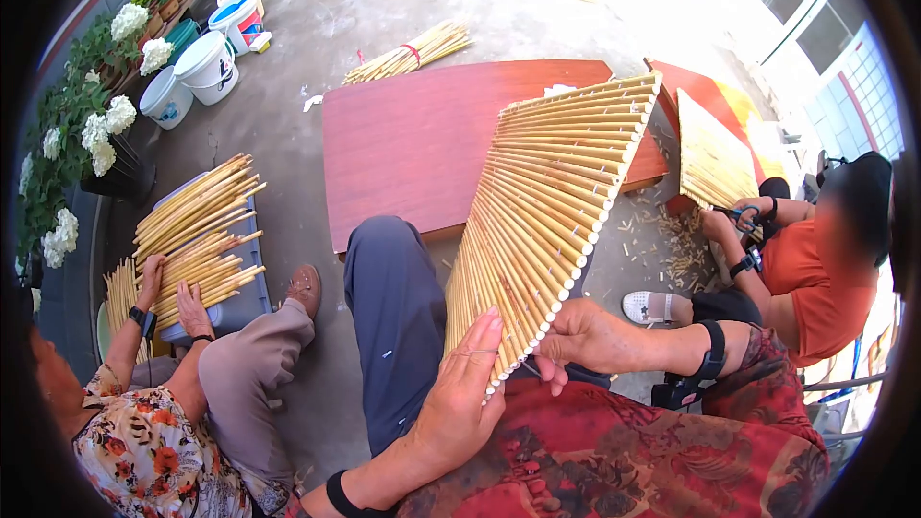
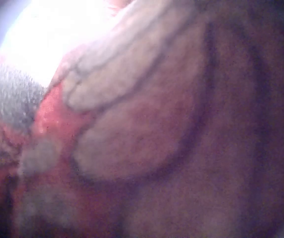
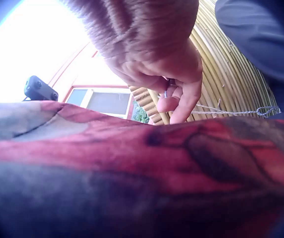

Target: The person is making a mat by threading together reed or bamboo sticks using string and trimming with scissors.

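A mat of yellow reed stalks (image 1: 547, 201), tied side by side with thin string, slopes up from my lap. My left hand (image 1: 456, 403) grips its near end, fingers lying over the stalks and thumb beneath. At the mat's right edge, by the white cut ends, my right hand (image 1: 590, 336) has its fingers curled, pinching string. In the right wrist view a pale string (image 3: 231, 113) runs from beside the right hand (image 3: 166, 64) across the stalks to a looped knot. Blurred patterned red cloth (image 2: 132, 134) fills most of the left wrist view.
A red-brown table (image 1: 413, 134) stands ahead, with a reed bundle (image 1: 413, 53) beyond it. On the left, a person handles loose stalks (image 1: 206, 230) over a grey-blue bin. At right, another person holds scissors (image 1: 746, 218) by a second mat (image 1: 710, 153). Buckets (image 1: 206, 67) stand far left.
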`<move>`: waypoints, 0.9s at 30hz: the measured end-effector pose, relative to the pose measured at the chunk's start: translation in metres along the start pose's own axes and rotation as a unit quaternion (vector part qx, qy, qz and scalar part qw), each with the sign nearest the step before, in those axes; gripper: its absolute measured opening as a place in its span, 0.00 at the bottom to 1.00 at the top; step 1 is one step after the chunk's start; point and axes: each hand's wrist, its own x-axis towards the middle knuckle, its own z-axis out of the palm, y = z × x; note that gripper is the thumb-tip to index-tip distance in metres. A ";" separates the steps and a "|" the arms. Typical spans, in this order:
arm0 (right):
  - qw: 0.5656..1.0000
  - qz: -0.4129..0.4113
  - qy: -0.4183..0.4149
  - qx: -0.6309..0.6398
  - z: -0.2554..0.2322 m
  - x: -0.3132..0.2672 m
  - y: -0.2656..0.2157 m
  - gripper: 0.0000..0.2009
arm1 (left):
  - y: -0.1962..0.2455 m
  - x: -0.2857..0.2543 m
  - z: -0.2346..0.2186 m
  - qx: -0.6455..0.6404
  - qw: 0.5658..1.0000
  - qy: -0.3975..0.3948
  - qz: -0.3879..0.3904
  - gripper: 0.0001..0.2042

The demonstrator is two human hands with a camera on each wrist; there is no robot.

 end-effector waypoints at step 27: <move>0.985 -0.097 0.139 -0.046 -0.013 -0.007 0.021 0.16 | 0.015 0.011 -0.003 0.018 0.998 0.034 -0.042 0.27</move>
